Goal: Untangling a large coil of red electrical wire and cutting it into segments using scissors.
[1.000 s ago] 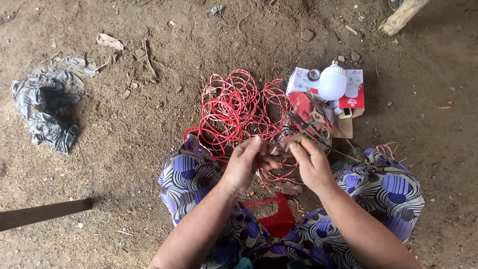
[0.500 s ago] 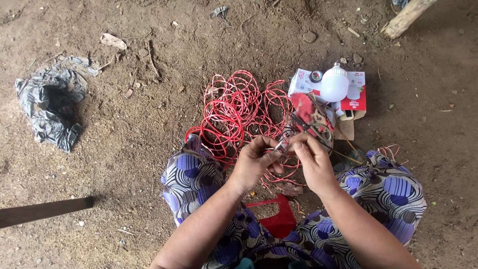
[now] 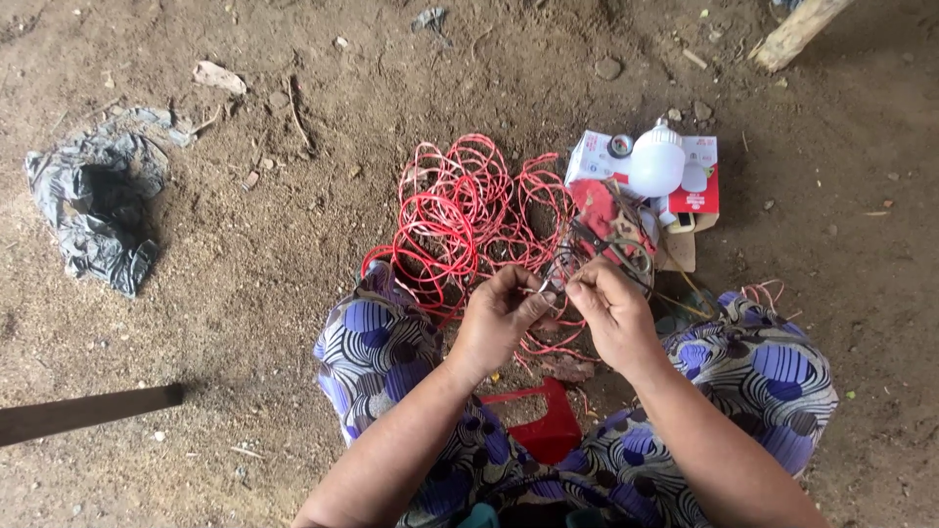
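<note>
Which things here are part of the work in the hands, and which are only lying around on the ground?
In the work:
left hand and right hand, pinching a thin wire end
red wire tangle
white bulb on its box

Lying about:
grey plastic bag
wooden stick
dark flat bar
small stone

A crumpled grey plastic bag (image 3: 93, 205) lay on the dirt floor (image 3: 245, 293) far left. A pale wooden plank (image 3: 797, 31) crossed the top right corner; a small stone (image 3: 607, 67) sat nearby.
</note>
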